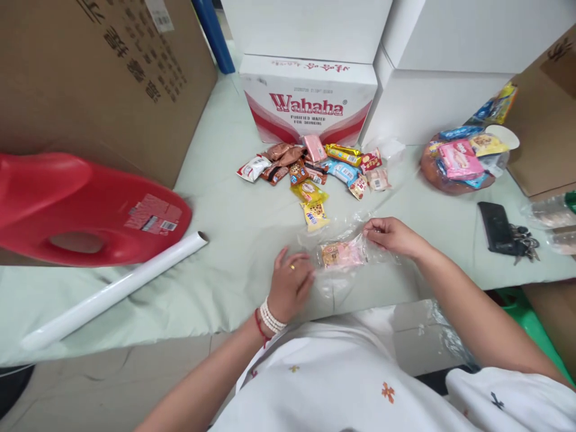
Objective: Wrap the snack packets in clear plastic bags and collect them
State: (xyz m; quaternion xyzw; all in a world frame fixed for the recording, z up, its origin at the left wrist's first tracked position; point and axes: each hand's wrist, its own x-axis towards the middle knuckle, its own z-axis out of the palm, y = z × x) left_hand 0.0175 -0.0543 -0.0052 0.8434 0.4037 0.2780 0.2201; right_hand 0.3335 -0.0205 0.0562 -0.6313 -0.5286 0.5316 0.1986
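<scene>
A: Head view, what's in hand?
B: clear plastic bag [342, 231], crinkled, one pink-and-tan snack packet [342, 255] inside. It lies near the table [234, 240] front edge, about mid-width.
A: Fingers?
B: right hand [391, 235] pinches the bag's right end, fingers closed on the film. left hand [290, 285] is curled at the bag's left end; can't tell if it grips.
A: Nearby?
B: snack pile [315, 168] just behind, against the Wahaha box [310, 102].

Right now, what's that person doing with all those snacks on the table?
A person is working at a pale green table. Their right hand pinches one end of a clear plastic bag with a pink snack packet inside. Their left hand rests at the bag's other end. A pile of wrapped snacks lies just beyond, in front of a Wahaha box.
</scene>
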